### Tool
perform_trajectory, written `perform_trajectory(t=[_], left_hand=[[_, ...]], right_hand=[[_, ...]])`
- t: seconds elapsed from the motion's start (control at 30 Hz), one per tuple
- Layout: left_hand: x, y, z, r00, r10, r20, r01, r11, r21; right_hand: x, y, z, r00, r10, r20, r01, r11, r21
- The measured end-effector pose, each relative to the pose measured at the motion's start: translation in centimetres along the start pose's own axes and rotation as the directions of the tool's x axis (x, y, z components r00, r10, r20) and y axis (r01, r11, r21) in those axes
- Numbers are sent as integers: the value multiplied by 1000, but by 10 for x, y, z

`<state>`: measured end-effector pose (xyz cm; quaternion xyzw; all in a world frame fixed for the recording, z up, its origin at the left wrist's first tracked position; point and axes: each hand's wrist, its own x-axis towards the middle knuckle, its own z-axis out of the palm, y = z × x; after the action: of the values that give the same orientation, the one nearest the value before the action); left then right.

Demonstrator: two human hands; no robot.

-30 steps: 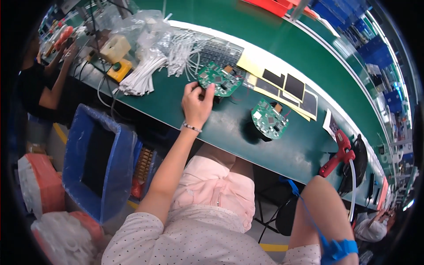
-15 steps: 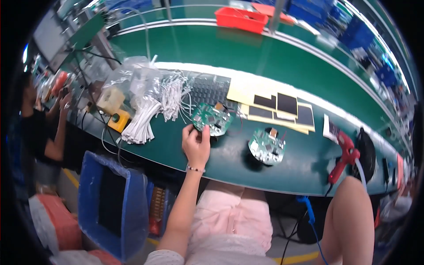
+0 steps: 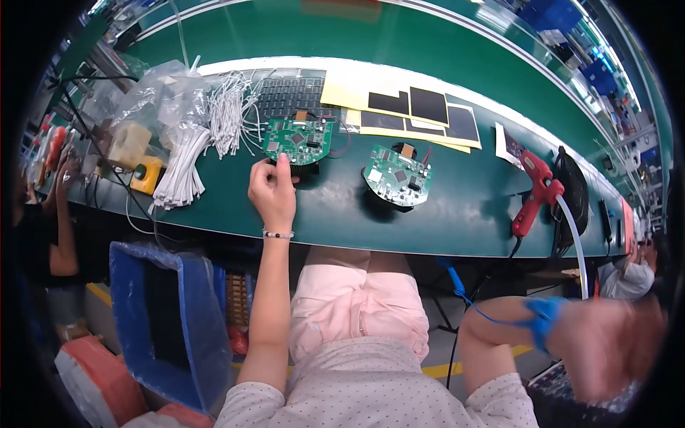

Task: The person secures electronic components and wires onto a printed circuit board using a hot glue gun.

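Observation:
My left hand [image 3: 275, 192] is closed at the near edge of a green circuit board [image 3: 298, 140], its thumb on the rim and its fingers curled below. Underneath, the board has a dark part, mostly hidden. A second, similar circuit board [image 3: 397, 176] sits to the right on the table, untouched. My right hand [image 3: 603, 349] is off the table at the lower right, smeared by motion, with a blue strap [image 3: 546, 322] round its wrist. Its fingers cannot be made out. The nearest thing to it is the white cord of a red glue gun [image 3: 531, 192].
Bundled white cables [image 3: 182, 167] and clear plastic bags [image 3: 153, 103] lie left, beside a yellow switch box [image 3: 146, 175]. Behind the boards are a keyboard [image 3: 292, 94] and yellow sheets with black pads [image 3: 428, 107]. A blue bin [image 3: 200, 321] stands below the table's left; a co-worker is beyond.
My right hand, not visible before, has swung into the lower right. The table appears higher in the picture as the view shifted. My left hand stays at the same circuit board.

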<state>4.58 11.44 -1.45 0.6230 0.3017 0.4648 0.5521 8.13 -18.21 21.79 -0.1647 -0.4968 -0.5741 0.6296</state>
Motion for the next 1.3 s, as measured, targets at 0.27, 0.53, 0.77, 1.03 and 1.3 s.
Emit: perform_trajectory(t=[0.27,0.53,0.77,1.03,1.3], left_hand=[[-6,5,-6,992,-114,48,118,989,-93],[-2,7,-5,983,-106,149,116,991,-62],[-21,10,15,958,-182,223,235,942,-239],[-83,28,56,890,-251,381,383,864,-326],[-10,47,30,961,1,278,-7,1000,22]], right_hand=[[-199,-13,-48,219,933,285,-303,343,-889],[-237,-5,-44,159,979,127,-583,197,-788],[-219,-11,-62,198,980,37,-639,157,-753],[-197,-26,-95,244,964,-107,-644,79,-761],[-203,-30,-110,219,973,-72,-653,91,-752]])
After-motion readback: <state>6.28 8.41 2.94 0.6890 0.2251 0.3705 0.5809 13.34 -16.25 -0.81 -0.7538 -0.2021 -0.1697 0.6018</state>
